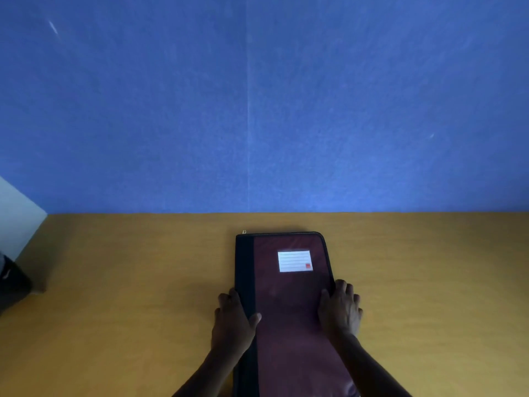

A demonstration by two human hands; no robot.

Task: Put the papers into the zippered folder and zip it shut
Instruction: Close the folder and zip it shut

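Closed zippered folder (289,296) flat on desk (128,282); left hand (233,319) clamped on its spine edge, right hand (340,308) clamped on its zip edge. Bare desk both sides of folder.

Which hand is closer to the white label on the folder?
The right hand. It grips the folder's right edge just below and right of the label. The left hand holds the left spine edge, farther off across the cover.

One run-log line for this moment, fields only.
folder: closed, flat on table | left hand: on spine edge | right hand: on zipper edge | zipper pull: far-left corner | papers: not visible
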